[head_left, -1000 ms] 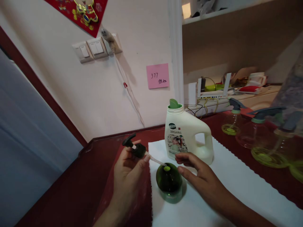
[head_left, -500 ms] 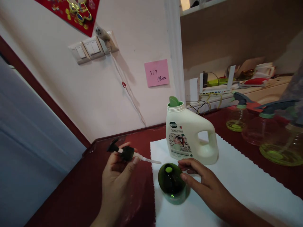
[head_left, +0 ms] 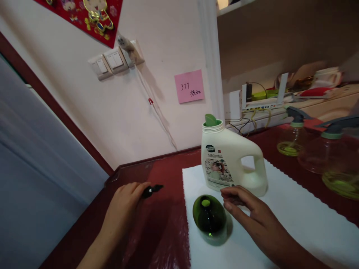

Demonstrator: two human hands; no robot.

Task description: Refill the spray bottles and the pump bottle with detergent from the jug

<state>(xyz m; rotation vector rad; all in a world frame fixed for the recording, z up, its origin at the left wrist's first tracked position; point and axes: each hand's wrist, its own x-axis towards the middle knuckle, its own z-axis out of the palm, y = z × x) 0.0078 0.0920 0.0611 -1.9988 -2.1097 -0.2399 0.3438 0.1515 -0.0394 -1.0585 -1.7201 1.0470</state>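
Observation:
My left hand [head_left: 126, 200] is closed around a dark pump dispenser top [head_left: 152, 189] over the red tabletop. Only the black spout end shows past my fingers; its tube is hidden. Right of it, a dark green glossy bottle [head_left: 209, 218] stands upright without its top, its round mouth facing up. Just beside that bottle, my right hand [head_left: 248, 209] holds nothing, with thumb and fingers curved and apart. Behind both stands a pale green jug [head_left: 221, 157] with a side handle and an uncapped neck, a green pour spout [head_left: 211, 120] in it.
White paper [head_left: 283, 209] with a wavy edge lies under the bottle and jug. Clear spray bottles [head_left: 291, 138] line the right side. A white router [head_left: 260, 106] with cables sits behind. A pink note [head_left: 189, 86] is on the wall.
My left hand has moved left and turned over, swinging the pump top round so its tube no longer shows. My right hand stays beside the green bottle. The view has shifted slightly.

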